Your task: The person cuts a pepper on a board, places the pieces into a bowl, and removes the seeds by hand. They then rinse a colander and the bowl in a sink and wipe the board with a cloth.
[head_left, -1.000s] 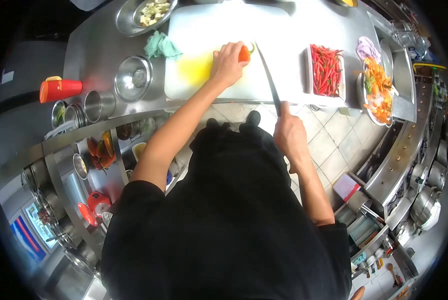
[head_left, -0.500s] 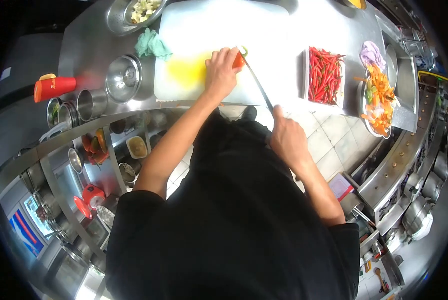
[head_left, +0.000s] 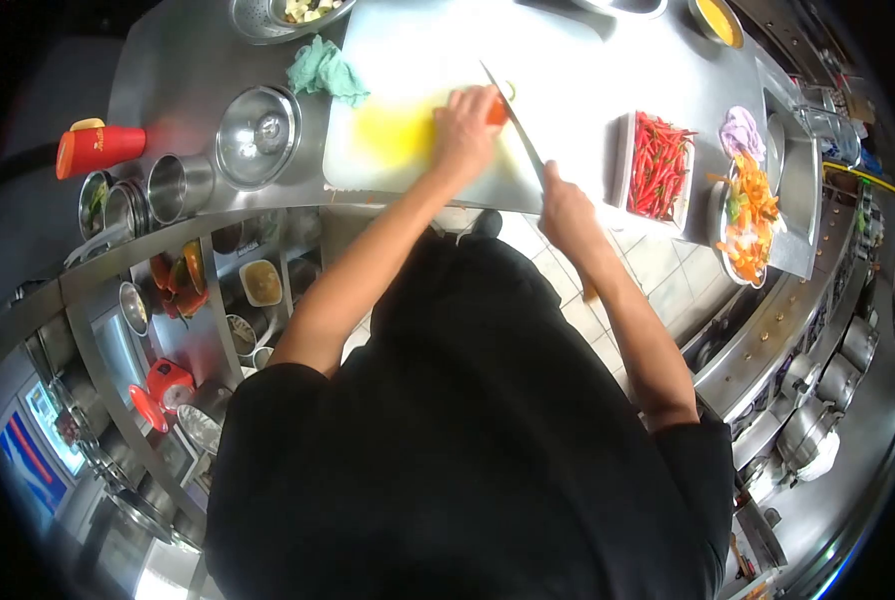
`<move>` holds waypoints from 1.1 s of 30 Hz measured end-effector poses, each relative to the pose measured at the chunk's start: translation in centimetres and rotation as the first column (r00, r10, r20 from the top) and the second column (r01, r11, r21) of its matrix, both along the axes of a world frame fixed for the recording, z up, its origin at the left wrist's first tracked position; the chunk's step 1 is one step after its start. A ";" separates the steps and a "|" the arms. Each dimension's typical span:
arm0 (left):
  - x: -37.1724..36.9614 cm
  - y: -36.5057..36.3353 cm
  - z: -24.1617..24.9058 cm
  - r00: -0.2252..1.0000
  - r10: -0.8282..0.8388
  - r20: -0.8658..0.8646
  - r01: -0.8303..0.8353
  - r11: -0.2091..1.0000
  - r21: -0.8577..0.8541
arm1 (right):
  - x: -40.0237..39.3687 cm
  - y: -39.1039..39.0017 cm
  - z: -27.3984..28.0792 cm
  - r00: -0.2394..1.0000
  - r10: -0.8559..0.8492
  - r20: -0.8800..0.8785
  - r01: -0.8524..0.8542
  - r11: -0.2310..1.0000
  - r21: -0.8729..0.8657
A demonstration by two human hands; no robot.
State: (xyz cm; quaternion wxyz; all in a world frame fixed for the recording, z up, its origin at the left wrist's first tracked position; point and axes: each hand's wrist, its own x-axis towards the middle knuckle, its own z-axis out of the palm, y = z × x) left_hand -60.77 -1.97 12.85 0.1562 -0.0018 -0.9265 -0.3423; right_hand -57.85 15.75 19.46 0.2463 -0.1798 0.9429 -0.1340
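On the white cutting board point(head_left: 408, 50), stained yellow near its front, my left hand point(head_left: 465, 135) grips a red-orange vegetable piece point(head_left: 498, 111) with bent fingers. My right hand point(head_left: 568, 208) is wrapped round the handle of a long knife point(head_left: 520, 130). The blade slants up and left, beside the vegetable, its tip pointing to the far side of the board. A small green-edged slice point(head_left: 509, 90) lies by the blade. Whether the blade touches the vegetable is hard to tell.
Left of the board are a green cloth point(head_left: 326, 72), a steel bowl point(head_left: 258, 138), a steel pot point(head_left: 180, 188) and a red bottle point(head_left: 101, 150). To the right stand a tray of red chillies point(head_left: 659, 165), a bowl of orange trimmings point(head_left: 751, 225) and a purple cloth point(head_left: 741, 134).
The view has shifted, so the board and bowls sit slightly differently. The knife's tip now reaches farther past the vegetable, which my left hand still holds.
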 end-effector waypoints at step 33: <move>32.2 -39.5 -4.6 0.420 0.904 -0.076 -0.885 0.389 -0.258 | 3.7 -0.8 -0.4 0.897 -0.160 0.411 0.380 0.753 -0.537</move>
